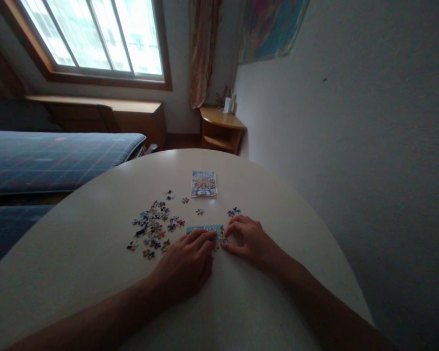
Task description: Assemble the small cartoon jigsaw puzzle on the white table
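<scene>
A partly joined jigsaw puzzle (206,227) with a turquoise top strip lies flat on the white table, largely covered by my hands. My left hand (188,258) is closed over its lower left part, fingers bent and held together on the pieces. At the right edge, the thumb and fingertips of my right hand (250,239) curve around a small puzzle piece (222,239). Whether that piece is joined to the rest is too dim to tell. Loose puzzle pieces (155,226) lie in a heap left of my left hand.
A few joined pieces (233,211) lie just beyond my right hand, and single pieces (199,211) lie beyond the puzzle. Farther back is a colourful picture packet (204,184). The round table (270,195) stands near a wall on the right; a plaid mattress (58,161) is left.
</scene>
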{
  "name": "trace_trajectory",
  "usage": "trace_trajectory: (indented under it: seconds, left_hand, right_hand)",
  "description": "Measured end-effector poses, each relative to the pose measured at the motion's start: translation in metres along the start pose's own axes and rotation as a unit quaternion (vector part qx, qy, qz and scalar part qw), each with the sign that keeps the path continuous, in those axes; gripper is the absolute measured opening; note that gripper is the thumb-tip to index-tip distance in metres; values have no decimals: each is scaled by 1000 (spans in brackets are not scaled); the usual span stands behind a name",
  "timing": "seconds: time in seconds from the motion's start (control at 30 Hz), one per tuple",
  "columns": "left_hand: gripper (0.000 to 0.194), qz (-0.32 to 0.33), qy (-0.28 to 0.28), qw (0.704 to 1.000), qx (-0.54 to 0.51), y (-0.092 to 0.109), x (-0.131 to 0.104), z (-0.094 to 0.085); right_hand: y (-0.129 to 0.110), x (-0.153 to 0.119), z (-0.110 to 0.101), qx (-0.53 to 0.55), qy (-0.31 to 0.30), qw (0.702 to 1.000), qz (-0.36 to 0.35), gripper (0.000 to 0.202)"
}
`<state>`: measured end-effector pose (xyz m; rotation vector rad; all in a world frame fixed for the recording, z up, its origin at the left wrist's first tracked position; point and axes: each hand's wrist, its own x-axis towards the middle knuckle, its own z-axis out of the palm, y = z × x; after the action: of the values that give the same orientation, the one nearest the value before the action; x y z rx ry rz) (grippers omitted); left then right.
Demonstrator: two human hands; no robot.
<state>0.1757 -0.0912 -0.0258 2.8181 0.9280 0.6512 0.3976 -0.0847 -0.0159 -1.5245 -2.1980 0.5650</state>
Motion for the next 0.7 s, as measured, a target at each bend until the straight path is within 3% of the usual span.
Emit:
trace_trajectory:
  seconds: [0.7]
  left_hand:
    - [25,0,-11,1000,0,-1,0,-1]
  right_hand:
    - [-9,-1,2,-50,24,998,-10,18]
